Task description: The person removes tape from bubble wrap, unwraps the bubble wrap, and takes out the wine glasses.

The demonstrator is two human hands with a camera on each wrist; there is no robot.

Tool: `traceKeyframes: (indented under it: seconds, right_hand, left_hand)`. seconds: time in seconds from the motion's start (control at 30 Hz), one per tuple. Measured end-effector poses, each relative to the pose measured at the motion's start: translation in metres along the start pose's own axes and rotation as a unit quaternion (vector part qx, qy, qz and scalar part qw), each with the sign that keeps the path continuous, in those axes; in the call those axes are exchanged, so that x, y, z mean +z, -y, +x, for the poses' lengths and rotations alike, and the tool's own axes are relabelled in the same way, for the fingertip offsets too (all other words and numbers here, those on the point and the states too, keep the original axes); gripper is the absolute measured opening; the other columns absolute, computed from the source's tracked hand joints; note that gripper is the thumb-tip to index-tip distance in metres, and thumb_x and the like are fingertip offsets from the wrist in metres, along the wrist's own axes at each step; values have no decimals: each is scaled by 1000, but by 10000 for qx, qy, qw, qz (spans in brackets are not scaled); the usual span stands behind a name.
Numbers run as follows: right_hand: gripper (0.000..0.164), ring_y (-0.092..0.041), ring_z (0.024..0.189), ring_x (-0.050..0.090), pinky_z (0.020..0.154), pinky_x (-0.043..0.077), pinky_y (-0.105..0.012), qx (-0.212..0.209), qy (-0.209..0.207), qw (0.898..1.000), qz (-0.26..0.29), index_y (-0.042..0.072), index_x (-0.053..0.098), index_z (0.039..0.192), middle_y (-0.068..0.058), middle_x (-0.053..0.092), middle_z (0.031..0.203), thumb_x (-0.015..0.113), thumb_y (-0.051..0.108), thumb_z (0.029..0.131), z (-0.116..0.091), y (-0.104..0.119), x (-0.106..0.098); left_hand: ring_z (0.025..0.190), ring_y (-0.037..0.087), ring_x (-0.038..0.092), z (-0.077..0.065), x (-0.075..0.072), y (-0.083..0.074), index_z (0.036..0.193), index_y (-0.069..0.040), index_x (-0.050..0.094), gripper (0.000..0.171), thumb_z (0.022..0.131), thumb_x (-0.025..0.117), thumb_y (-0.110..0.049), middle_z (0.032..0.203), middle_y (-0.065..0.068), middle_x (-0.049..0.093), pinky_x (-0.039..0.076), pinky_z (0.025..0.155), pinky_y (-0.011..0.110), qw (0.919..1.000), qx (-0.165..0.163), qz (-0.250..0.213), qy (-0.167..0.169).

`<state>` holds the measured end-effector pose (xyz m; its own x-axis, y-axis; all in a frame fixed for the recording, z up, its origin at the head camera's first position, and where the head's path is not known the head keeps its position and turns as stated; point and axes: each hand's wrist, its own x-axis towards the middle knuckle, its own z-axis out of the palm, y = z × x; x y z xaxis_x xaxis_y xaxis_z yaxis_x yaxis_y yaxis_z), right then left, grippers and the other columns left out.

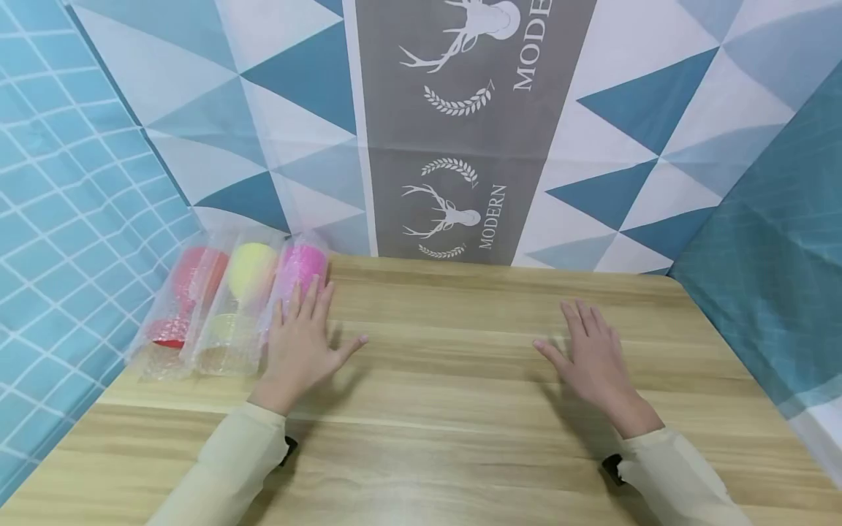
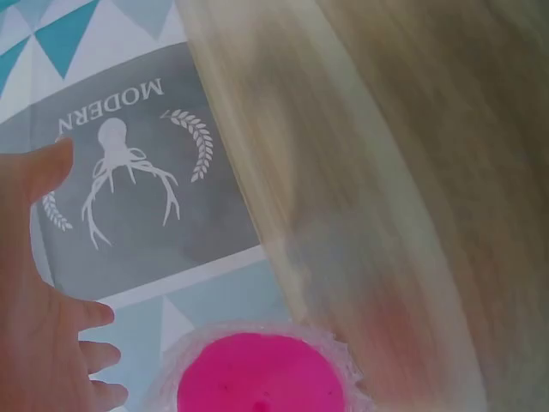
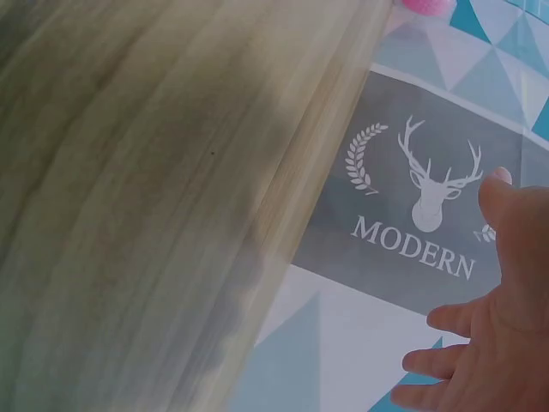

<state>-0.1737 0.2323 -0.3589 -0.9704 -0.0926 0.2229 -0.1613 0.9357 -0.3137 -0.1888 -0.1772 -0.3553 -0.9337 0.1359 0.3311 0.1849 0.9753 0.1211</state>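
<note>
My left hand [image 1: 300, 352] is spread with straight fingers over the table, nearest to a pink object [image 1: 305, 264] in bubble wrap and overlapping its wrapping in the head view. Beside that pink one lie a yellow object [image 1: 253, 270] and a red object [image 1: 197, 274], each wrapped in clear bubble wrap. In the left wrist view the round pink end [image 2: 262, 373] shows below the fingers. Off to the right, my right hand [image 1: 590, 360] hovers with fingers extended and thumb apart, holding nothing. Its palm [image 3: 515, 300] appears at the right edge of the right wrist view.
A wood-grain table [image 1: 434, 409] spans the front. Behind it hangs a cloth [image 1: 454, 131] with triangles and deer prints. Blue checked cloth [image 1: 59, 219] borders the left side, and teal cloth [image 1: 776, 241] borders the right.
</note>
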Motion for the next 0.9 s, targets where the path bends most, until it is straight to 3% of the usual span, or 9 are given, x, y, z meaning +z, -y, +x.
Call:
traceKeyframes:
  seconds: [0.3,0.53,0.9]
  right_hand:
    - [84,-50,143,15,109,14,-73,-106,-53,9999,43,4,20,152,-28,18,157,51,56,93,-4,0,-2]
    - [89,-47,145,12,111,10,-72,-50,177,9992,364,0,12,153,-29,14,157,53,52,93,-3,-3,-6]
    - [89,-49,143,14,109,11,-74,-122,248,9991,331,-1,16,152,-31,17,155,54,53,92,1,-11,-9]
  left_hand:
    - [146,47,13,-6,-5,5,154,-8,16,101,82,53,-68,159,23,18,8,117,66,9999,-63,-31,-92]
    - [147,46,11,-2,-16,10,153,-9,21,96,84,52,-68,159,23,18,8,118,65,9996,-101,-69,-265]
    - [147,48,8,4,-27,20,153,-6,16,97,85,50,-67,160,23,11,7,116,68,9991,-379,-182,-110]
